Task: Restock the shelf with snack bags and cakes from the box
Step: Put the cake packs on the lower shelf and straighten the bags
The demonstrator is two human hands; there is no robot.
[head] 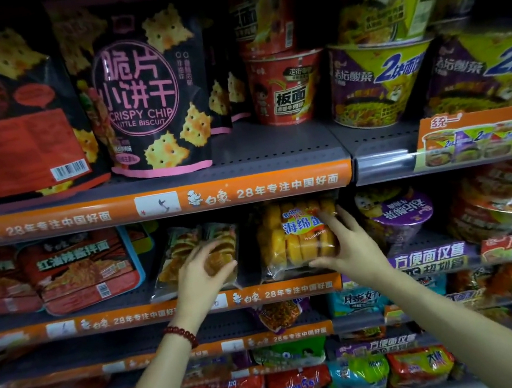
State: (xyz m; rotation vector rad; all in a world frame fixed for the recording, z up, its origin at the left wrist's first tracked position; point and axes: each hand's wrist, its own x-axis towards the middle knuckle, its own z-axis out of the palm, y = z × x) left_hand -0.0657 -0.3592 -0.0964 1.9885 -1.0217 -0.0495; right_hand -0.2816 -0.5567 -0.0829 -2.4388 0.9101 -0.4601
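A person's two bare arms reach forward into a dimly lit shop shelf unit stacked with packaged food. Both hands work on the second shelf from the top, whose front edge carries an orange strip with white Chinese lettering.

The left hand, with a dark red bead bracelet on its wrist, rests on a clear bag of brown pastries that leans back on this shelf. Its fingers curl around the lower front of the bag, gripping it.

The right hand holds a clear bag of yellow sponge cakes, which stands just beside the pastry bag, to its right, on the same shelf. The fingers spread across the bag's right side and upper front, and the thumb hooks under its lower edge, so the hand grasps the bag.

To the left of the pastries lie flat red noodle trays with a blue rim. To the right of the sponge cakes stand purple-lidded noodle bowls.

On the shelf above, two tall black cracker bags printed with "Crispy Chip Little Biscuit" stand at the left, a red noodle cup sits in the middle, and purple and yellow noodle bowls fill the right.

The lower shelves hold bright, blurred packets in red, green and blue.
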